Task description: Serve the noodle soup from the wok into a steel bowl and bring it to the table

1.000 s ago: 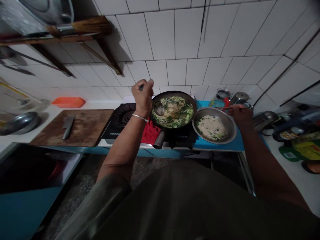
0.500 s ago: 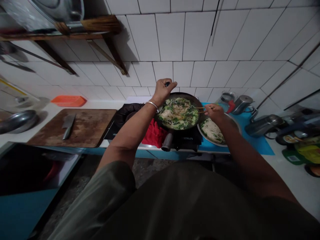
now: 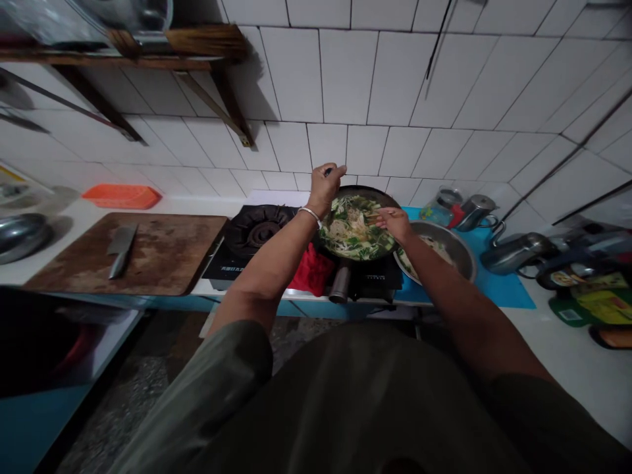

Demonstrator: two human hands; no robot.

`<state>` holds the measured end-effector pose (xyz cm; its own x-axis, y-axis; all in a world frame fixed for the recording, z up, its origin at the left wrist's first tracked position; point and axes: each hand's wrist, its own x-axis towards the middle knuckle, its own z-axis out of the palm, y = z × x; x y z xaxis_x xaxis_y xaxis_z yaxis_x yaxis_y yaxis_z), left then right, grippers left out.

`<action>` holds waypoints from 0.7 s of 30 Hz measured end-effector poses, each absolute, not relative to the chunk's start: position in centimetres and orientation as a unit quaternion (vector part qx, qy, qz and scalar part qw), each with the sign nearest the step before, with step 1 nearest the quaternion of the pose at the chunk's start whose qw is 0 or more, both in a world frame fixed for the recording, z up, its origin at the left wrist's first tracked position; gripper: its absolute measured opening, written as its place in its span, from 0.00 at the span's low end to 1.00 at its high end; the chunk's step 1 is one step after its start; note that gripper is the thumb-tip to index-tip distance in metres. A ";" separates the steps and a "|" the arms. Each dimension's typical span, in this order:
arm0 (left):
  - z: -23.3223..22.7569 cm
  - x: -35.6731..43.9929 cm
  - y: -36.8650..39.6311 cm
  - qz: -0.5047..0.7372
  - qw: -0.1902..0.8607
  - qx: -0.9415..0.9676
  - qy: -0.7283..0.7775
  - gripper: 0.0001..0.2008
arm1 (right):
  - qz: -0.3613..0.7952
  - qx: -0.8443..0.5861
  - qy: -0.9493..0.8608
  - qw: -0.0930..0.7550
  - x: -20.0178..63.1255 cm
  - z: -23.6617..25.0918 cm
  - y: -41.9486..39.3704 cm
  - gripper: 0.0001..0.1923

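A dark wok (image 3: 379,192) stands on the right-hand burner with its handle (image 3: 340,283) toward me. Noodles with green vegetables (image 3: 354,230) fill it. Above its left rim my left hand (image 3: 326,187) is closed around a utensil with a dark handle end; the rest of the utensil is hidden. Over the right side of the wok my right hand (image 3: 394,222) grips wooden chopsticks (image 3: 372,216), their tips in the food. Just right of the wok, partly under my right forearm, sits a metal bowl (image 3: 467,253) with noodles inside.
On the left lies a cutting board (image 3: 162,253) with a cleaver (image 3: 121,250). A bare burner (image 3: 259,227) and a red cloth (image 3: 313,271) are beside my left forearm. Metal jugs (image 3: 516,252) and bottles (image 3: 582,306) crowd the right. A wooden shelf (image 3: 197,64) juts out upper left.
My right hand has moved left with the chopsticks, farther over the wok. My left hand stays above the rim, still gripping. The view has shifted slightly.
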<state>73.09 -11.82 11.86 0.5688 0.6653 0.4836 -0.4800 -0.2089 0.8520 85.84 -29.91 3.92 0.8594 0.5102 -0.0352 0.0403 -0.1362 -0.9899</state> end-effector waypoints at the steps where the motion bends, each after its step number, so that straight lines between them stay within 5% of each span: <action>1: 11.7 72.9 -11.6 0.460 0.631 0.621 0.074 0.34 | 0.183 -0.726 -0.199 0.632 85.3 4.2 -29.7 0.11; 10: 11.3 71.2 -9.8 0.491 0.649 0.574 0.089 0.32 | 0.214 -0.693 -0.332 0.602 83.8 10.7 -32.7 0.06; 13: 11.1 71.0 -9.5 0.493 0.650 0.572 0.088 0.31 | 0.302 -0.685 -0.349 0.564 84.3 12.7 -35.4 0.15; 21: 11.3 70.9 -10.2 0.486 0.659 0.567 0.084 0.31 | 0.324 -0.747 -0.348 0.465 85.7 9.4 -32.7 0.21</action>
